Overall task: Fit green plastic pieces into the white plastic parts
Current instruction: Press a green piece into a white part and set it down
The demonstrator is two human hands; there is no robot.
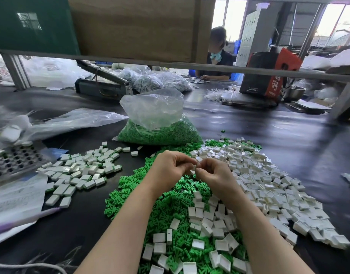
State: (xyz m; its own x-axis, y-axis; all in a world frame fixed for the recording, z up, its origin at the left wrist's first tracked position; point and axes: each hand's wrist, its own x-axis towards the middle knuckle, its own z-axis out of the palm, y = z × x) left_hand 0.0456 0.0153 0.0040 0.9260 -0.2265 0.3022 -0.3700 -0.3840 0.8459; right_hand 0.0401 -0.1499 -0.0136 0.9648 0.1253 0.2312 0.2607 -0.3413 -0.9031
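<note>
My left hand (169, 168) and my right hand (213, 175) meet above the middle of the table, fingertips pinched together on one small white plastic part (194, 167). Whether a green piece sits in it is hidden by my fingers. Under my forearms spreads a heap of loose green plastic pieces (134, 196). Empty white parts (269, 186) lie in a wide pile to the right and spill over the green heap near me. A separate pile of white parts with green showing at their edges (85, 173) lies to the left.
A clear bag of green pieces (160, 131) stands behind my hands. A dark perforated tray (14, 161) and papers lie at the left, with empty plastic bags beyond. Across the black table (289, 135) another person sits working; a red-and-black box (269, 74) and a metal bowl stand there.
</note>
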